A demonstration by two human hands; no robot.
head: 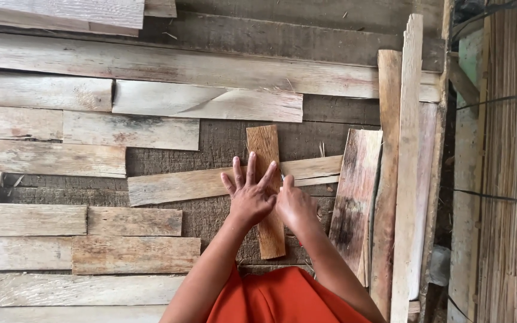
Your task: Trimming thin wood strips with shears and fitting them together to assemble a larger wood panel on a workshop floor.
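Note:
A short brown wood piece (264,146) lies upright across a long pale slat (178,186) on the plank surface. My left hand (248,196) rests flat on the brown piece with its fingers spread. My right hand (296,206) sits close beside it, touching its fingers. The right hand's fingers are bunched, and a small thin pale object (282,176) shows at their tips; I cannot tell what it is. The lower end of the brown piece (272,242) shows below both hands. My orange garment (282,296) fills the bottom centre.
Pale rough boards (133,131) are laid in rows over dark planks (222,143) to the left. Long slats (408,155) and a weathered board (357,191) stand at the right. A bamboo-strip mat (513,179) tied with dark cord lies at the far right.

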